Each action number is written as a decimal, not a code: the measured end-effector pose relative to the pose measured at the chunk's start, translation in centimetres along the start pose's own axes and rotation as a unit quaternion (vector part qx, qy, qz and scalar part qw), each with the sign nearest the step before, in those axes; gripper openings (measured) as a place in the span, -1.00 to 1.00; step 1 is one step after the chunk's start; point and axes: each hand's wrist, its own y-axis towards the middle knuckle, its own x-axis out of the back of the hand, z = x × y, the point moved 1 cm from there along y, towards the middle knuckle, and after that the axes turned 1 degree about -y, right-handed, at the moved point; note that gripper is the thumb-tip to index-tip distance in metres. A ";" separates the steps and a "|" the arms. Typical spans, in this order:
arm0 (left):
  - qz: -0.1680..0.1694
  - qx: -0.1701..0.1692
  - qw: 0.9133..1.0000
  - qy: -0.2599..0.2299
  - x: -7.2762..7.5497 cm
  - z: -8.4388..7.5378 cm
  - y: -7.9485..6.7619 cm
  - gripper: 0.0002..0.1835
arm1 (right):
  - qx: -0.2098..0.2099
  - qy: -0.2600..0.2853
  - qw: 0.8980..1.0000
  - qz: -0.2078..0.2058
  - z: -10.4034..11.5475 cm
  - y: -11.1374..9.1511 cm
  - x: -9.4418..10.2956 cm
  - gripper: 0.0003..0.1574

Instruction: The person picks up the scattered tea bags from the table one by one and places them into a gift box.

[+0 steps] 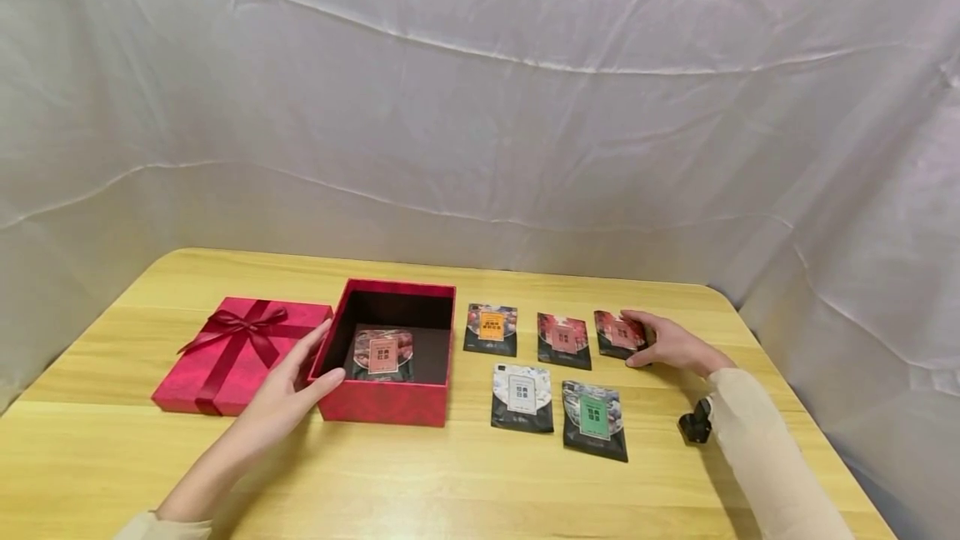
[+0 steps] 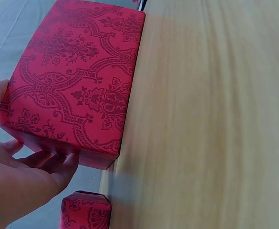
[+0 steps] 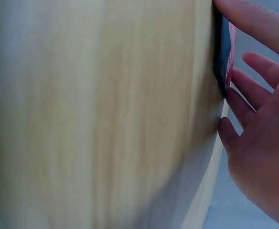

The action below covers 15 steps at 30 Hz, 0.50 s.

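My left hand (image 1: pixel 279 398) holds the near left corner of an open red gift box (image 1: pixel 386 402), thumb at the front rim and fingers along the left wall. In the left wrist view its patterned side (image 2: pixel 77 71) fills the upper left. One tea packet with a pinkish label (image 1: pixel 383 355) lies inside on the dark bottom. Far to the right, my right hand (image 1: pixel 670 343) grips the right end of a red-and-black tea packet (image 1: pixel 617 334), fingers at its far side and thumb at the near side. The right wrist view shows this packet (image 3: pixel 222 52) edge-on.
Left of the box lies its red lid (image 1: pixel 232 352) with a ribbon bow. More packets lie between box and right hand: orange-labelled (image 1: pixel 491 330), pink-labelled (image 1: pixel 564 340), white-labelled (image 1: pixel 522 398) and green-labelled (image 1: pixel 595 419). A pale curtain (image 1: pixel 480 140) hangs behind the wooden table (image 1: pixel 390 482).
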 end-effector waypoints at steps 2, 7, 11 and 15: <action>0.000 0.003 1.000 -0.002 0.0 0.0 0.0 -0.20 | -0.003 0.001 1.000 -0.004 0.0 0.1 -0.1 0.21; -0.001 0.007 1.000 -0.004 0.0 0.1 0.0 -0.20 | 0.006 -0.012 1.000 -0.022 0.1 0.2 -0.1 0.18; 0.001 0.011 1.000 -0.004 0.0 0.1 0.0 -0.19 | 0.001 -0.024 0.999 -0.031 0.2 0.1 -0.1 0.17; 0.001 0.014 1.000 -0.003 0.0 0.0 0.0 -0.19 | -0.007 -0.029 0.999 -0.036 0.3 0.0 -0.2 0.17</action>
